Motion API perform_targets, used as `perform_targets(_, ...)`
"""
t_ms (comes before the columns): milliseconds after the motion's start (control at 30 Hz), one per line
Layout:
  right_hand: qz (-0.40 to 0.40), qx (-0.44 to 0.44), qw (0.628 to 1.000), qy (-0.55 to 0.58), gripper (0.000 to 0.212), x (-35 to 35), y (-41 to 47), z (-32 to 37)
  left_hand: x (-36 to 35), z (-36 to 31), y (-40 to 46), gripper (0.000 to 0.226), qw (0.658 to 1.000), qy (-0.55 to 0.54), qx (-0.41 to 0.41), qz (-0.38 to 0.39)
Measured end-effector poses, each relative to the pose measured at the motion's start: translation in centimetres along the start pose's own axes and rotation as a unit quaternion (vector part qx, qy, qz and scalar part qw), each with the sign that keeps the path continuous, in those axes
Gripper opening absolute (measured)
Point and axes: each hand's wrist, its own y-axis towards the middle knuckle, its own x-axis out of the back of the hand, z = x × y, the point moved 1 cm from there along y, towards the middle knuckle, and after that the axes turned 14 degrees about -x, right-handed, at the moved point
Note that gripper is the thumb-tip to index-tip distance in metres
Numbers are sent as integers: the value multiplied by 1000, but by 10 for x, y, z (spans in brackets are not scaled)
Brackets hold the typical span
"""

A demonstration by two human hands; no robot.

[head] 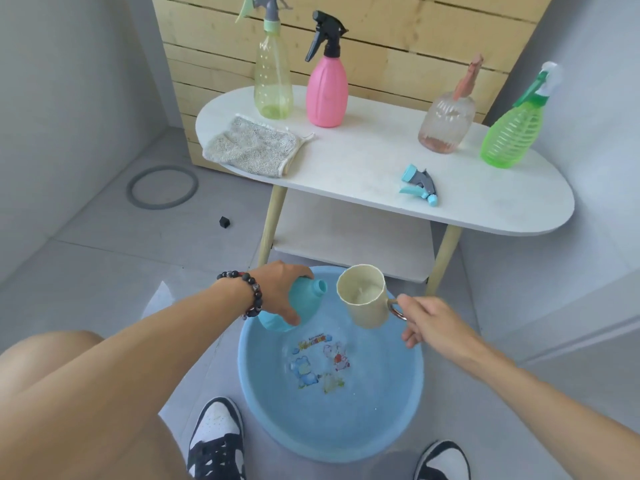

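Note:
My left hand (277,289) grips a light blue bottle (304,299) without its spray head, tilted with the open neck pointing right over the blue basin (398,427). My right hand (429,327) holds a cream mug (365,296) by its handle, tipped toward the bottle's neck; liquid shows inside the mug. The basin sits on the floor with water in it and a cartoon print on its bottom. The bottle's teal and grey spray head (419,184) lies on the white table (363,161).
On the table stand a yellow-green spray bottle (272,74), a pink one (327,84), a clear pinkish one (446,116) and a green one (512,133), plus a grey cloth (252,147). A grey ring (162,187) and a small black piece (224,222) lie on the floor. My shoes flank the basin.

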Motion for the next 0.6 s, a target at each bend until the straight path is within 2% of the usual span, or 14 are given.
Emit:
perform_targets(67, -21, 32, 998, -41, 53, 19, -7, 15, 4, -7, 3, 84, 999, -21, -10, -27)
perform_targets(200, -68, 62, 995, -44, 46, 44, -19, 37, 10, -18, 9, 86, 997, -37, -34, -63)
perform_targets(367, -132, 82, 986, -54, 55, 45, -25, 38, 12, -23, 11, 82, 994, -52, -44, -85)
perform_targets(500, -188, 97, 974, -82, 77, 43, -23, 36, 7, -26, 13, 83, 992, -70, -48, -91)
perform_targets(600, -204, 105, 969, -91, 79, 42, -25, 37, 6, -30, 16, 83, 992, -76, -56, -90)
